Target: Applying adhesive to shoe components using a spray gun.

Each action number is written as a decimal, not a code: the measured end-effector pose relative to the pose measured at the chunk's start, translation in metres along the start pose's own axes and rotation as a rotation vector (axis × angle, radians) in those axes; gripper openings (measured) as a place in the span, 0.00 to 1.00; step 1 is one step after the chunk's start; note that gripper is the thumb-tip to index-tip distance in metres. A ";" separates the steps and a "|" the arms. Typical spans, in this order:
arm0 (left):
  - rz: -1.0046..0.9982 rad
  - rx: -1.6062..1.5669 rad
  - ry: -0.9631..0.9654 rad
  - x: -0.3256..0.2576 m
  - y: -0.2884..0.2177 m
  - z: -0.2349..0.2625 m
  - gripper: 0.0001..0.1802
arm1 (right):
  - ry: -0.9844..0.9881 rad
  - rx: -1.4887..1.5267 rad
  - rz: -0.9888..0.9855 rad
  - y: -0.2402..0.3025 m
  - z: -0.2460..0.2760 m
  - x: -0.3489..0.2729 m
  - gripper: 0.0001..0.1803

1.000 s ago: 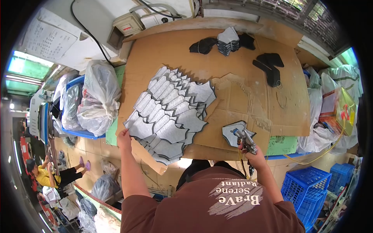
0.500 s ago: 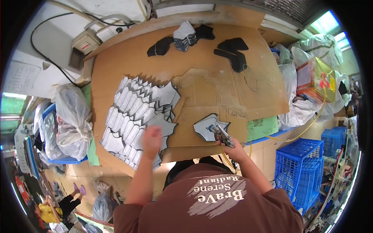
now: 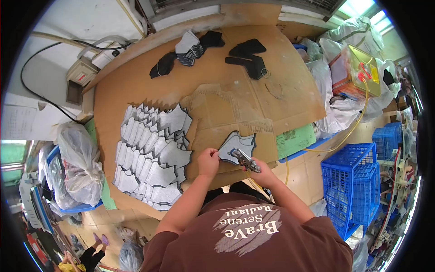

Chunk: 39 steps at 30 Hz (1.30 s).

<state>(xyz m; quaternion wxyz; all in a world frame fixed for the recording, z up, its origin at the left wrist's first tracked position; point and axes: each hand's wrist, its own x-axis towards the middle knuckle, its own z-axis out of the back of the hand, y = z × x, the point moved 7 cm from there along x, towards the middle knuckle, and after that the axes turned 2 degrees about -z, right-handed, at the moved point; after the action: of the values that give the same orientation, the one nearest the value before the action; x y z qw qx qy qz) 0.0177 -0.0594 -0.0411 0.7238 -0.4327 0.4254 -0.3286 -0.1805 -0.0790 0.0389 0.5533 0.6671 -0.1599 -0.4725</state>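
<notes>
On the cardboard sheet [image 3: 213, 102] in front of me lie a couple of overlapping grey cut pieces [image 3: 232, 141] with dark edges, fabric-like and wavy in outline. My left hand [image 3: 208, 162] is closed in a pinch at their left corner. In my right hand [image 3: 263, 176] is a metal spray gun [image 3: 246, 161], its front end over the grey pieces, with a yellow hose running down from it. To the left, close-set overlapping rows of similar grey pieces [image 3: 147, 154] are spread out; neither hand touches them.
At the back lie a bundled grey stack [image 3: 188, 46], black bundles [image 3: 163, 65] and black flat pieces [image 3: 248, 58]. Plastic bags [image 3: 79, 158] stand left. A yellow-hosed tin [image 3: 355, 75] and blue crates [image 3: 349, 186] are at right. Another person [image 3: 84, 260] is at lower left.
My left hand has moved right from beside the rows to the left corner of the grey pieces and pinched it. The spray gun stays over them. The whole view has shifted slightly.
</notes>
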 end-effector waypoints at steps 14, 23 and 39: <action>-0.068 0.129 0.039 0.004 0.011 -0.003 0.07 | 0.046 0.029 -0.079 -0.004 -0.008 0.004 0.09; -0.054 0.080 0.019 0.002 0.008 -0.004 0.06 | 0.030 0.039 -0.073 -0.015 -0.004 0.005 0.08; -0.209 0.237 -0.062 -0.004 -0.019 0.009 0.05 | -0.100 0.077 -0.139 0.008 0.024 -0.001 0.17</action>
<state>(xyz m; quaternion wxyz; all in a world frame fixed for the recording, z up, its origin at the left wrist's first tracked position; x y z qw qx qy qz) 0.0222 -0.0602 -0.0202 0.7443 -0.3962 0.3138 -0.4364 -0.1979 -0.0949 0.0482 0.4845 0.6728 -0.1587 -0.5361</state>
